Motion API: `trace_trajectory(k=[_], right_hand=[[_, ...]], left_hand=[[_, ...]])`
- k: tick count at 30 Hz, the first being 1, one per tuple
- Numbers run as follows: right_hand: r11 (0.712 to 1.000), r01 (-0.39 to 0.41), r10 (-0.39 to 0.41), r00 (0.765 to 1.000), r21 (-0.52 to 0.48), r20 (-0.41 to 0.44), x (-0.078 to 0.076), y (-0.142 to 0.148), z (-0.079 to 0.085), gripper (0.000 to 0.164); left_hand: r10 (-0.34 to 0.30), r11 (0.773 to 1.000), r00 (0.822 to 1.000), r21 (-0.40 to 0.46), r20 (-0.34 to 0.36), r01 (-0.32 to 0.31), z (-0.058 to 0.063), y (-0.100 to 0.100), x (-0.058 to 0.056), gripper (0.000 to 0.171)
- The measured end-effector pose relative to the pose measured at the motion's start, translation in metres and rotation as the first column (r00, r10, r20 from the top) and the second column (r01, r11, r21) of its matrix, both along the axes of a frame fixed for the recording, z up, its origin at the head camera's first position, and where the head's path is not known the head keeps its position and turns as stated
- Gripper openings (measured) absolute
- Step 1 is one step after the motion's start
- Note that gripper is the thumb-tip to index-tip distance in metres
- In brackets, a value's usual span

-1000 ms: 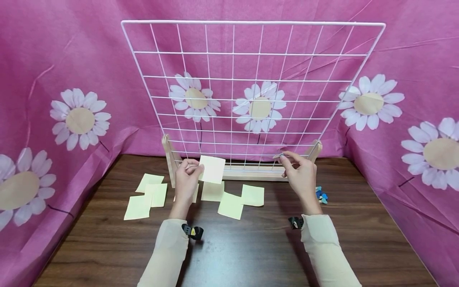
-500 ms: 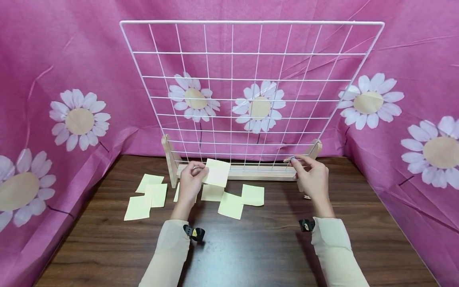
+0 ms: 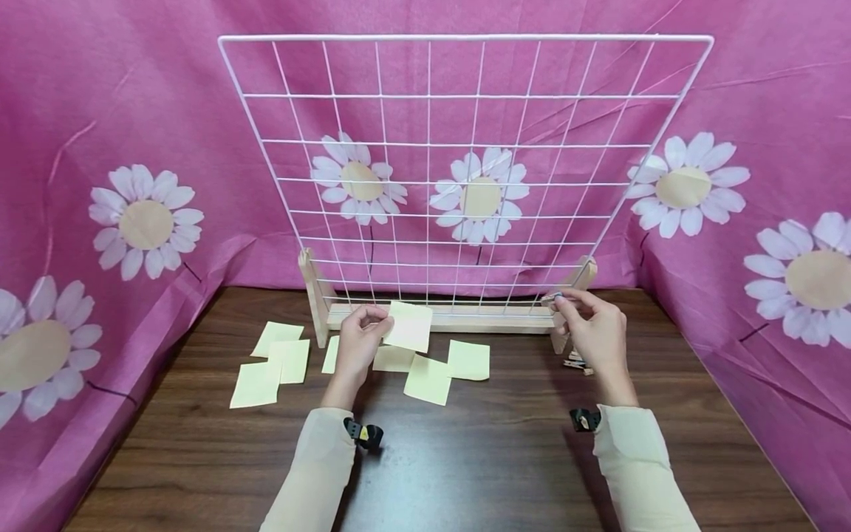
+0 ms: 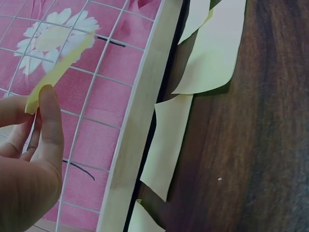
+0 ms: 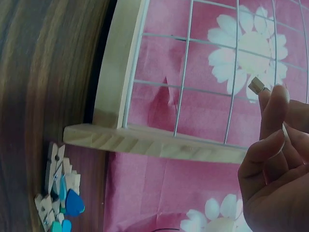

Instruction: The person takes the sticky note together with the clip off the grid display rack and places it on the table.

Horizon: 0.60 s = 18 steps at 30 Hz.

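Observation:
My left hand (image 3: 359, 346) pinches a pale yellow sticky note (image 3: 410, 326) between thumb and fingers, in front of the lower part of a white wire grid (image 3: 429, 143). Seen edge-on in the left wrist view, the held note (image 4: 60, 72) stands apart from the wires. At the grid's lower right, my right hand (image 3: 598, 341) pinches a small wooden clothespin (image 5: 257, 85) with its tip pointing out past the fingers. Whether the clothespin touches a wire I cannot tell. The grid stands upright in a wooden base (image 3: 492, 321).
Several loose sticky notes (image 3: 255, 385) lie on the dark wooden table (image 3: 465, 458), left of and in front of the base. Beside the base's right foot is a small pile of clothespins (image 5: 57, 166) with blue and teal heart-like pieces (image 5: 74, 202). A pink flowered cloth (image 3: 159, 89) hangs behind.
My right hand has moved to the right with the clothespin, uncovering part of the pile. My left hand has shifted slightly right and down, still pinching the sticky note.

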State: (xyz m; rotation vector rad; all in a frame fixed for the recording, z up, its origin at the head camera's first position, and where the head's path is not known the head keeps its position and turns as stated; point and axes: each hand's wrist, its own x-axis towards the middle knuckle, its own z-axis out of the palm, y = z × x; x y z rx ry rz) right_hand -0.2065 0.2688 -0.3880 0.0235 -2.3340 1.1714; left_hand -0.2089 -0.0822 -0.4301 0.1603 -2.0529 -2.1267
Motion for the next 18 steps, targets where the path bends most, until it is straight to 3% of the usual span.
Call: trace_trajectory(k=[18], right_hand=[[0.999,0.017,-0.015,0.998,-0.036,0.067,0.007,0.019,-0.001,0.023]], left_hand=[[-0.042,0.999,0.997,0.019,0.072,0.041,-0.015,0.006,0.000,0.008]])
